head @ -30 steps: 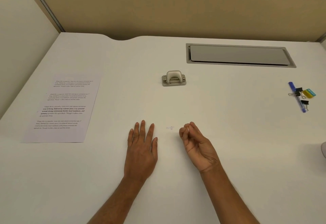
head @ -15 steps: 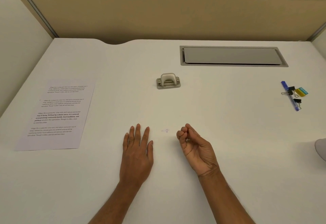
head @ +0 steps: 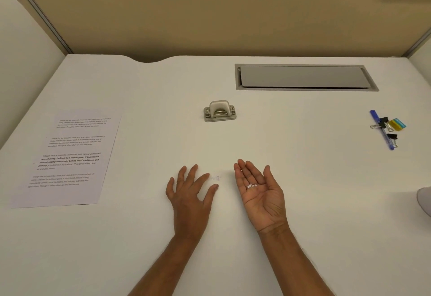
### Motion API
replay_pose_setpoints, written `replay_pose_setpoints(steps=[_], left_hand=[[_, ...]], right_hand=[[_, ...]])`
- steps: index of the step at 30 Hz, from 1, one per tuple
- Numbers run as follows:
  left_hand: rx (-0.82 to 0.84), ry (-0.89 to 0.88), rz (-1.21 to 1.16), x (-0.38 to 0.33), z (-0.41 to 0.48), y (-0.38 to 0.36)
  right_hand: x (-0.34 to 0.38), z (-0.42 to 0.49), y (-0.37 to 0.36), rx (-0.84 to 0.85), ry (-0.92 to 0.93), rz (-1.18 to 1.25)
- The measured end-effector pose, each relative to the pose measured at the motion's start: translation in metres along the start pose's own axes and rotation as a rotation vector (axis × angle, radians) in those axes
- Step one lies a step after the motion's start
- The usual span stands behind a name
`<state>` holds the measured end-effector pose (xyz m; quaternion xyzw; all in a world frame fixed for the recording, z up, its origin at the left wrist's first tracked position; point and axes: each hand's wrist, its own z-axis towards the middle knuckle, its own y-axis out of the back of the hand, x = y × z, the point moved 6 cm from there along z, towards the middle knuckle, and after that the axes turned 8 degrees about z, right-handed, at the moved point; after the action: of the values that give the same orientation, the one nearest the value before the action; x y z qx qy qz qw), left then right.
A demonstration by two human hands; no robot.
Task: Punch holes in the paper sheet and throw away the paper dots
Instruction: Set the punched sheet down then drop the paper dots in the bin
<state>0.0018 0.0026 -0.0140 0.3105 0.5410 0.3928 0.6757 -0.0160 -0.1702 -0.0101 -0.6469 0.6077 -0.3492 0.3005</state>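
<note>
Paper dots (head: 251,185): a small white cluster in the upturned palm of the right hand (head: 264,202), near the base of the fingers. Right hand open, palm up, fingers straight and close together, thumb out to its side. Nothing pinched; the dots simply rest there. Left hand (head: 190,199) just beside it, palm down, fingers spread and relaxed, holding nothing. Cannot tell whether it presses the desk (head: 303,179) or sits just over it. A few loose dots (head: 217,177), faint, lie on the desk in the gap between the two hands, nearest the left index fingertip. Hole punch (head: 220,111), metal, upright, sits straight ahead of the hands, well apart from both. Paper sheet (head: 67,155), printed with four blocks of text, lies flat well out to the left of the left hand, untouched. Far beyond the right hand, a grey hatch (head: 303,77) is set into the desk. Out to the right of the right hand lie a blue pen (head: 374,116), black binder clips (head: 383,120) touching it and a yellow clip (head: 397,124) just beside them.
</note>
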Motion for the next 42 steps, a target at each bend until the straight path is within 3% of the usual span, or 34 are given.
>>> replay_pose_setpoints(steps=[12, 23, 30, 35, 40, 42], left_hand=[[-0.005, 0.070, -0.102, -0.015, 0.017, -0.010], [-0.056, -0.075, 0.140, -0.038, 0.015, -0.011], [-0.104, 0.083, -0.181, -0.036, 0.010, 0.005], [0.013, 0.010, -0.330, -0.089, -0.015, 0.002], [0.070, -0.018, -0.342, -0.120, -0.024, 0.002], [0.167, -0.031, -0.315, -0.135, -0.024, 0.012]], right_hand=[[0.002, 0.008, 0.000, -0.049, 0.014, 0.006], [0.002, 0.011, 0.001, -0.070, 0.020, -0.033], [0.000, 0.009, 0.001, -0.070, 0.005, -0.057], [-0.004, 0.009, 0.004, -0.067, -0.055, -0.103], [-0.006, 0.003, 0.006, -0.052, -0.103, -0.120], [-0.005, 0.001, 0.006, -0.042, -0.103, -0.102]])
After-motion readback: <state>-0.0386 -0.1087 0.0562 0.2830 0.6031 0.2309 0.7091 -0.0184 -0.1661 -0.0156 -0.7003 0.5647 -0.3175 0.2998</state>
